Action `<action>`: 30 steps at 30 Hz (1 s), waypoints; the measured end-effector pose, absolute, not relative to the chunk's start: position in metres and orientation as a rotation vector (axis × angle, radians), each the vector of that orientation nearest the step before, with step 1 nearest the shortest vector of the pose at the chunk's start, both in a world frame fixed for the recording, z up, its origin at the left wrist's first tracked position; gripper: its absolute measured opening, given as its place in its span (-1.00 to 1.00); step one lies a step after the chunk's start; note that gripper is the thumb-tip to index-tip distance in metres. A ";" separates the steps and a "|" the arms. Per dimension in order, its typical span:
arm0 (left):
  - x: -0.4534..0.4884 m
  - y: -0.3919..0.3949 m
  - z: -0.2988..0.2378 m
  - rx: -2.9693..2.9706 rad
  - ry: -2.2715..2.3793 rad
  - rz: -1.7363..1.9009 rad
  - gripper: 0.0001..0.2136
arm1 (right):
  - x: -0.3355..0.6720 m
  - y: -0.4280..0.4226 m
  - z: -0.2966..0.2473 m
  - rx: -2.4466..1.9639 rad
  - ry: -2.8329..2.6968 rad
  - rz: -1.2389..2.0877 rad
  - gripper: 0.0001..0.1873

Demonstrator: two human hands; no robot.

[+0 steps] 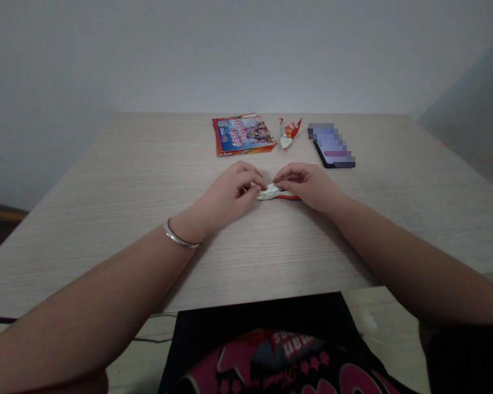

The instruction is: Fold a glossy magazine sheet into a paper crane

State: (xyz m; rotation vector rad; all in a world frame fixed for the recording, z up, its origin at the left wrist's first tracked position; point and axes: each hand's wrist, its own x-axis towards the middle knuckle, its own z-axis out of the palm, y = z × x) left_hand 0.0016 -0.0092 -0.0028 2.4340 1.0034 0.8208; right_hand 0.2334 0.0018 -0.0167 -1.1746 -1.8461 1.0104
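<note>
Between my two hands lies a folded piece of paper (270,191), mostly white with a red and blue edge showing at its right end. My left hand (240,189) pinches its left end, thumb and fingers pressed together. At the other end my right hand (304,185) grips the paper, with the fingertips bent over it. The fingers hide both ends of the paper. It rests on or just above the tabletop; I cannot tell which.
A stack of colourful printed sheets (246,134) lies behind my hands. Beside it stands a folded paper figure (290,133), white, red and orange. Farther right is a phone (332,148) with its screen blurred. The pale wooden table (107,180) meets a wall at the back.
</note>
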 end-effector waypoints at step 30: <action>0.002 0.000 -0.015 2.686 1.079 0.512 -0.77 | 0.222 0.001 -0.023 -1.190 -2.448 0.234 -0.94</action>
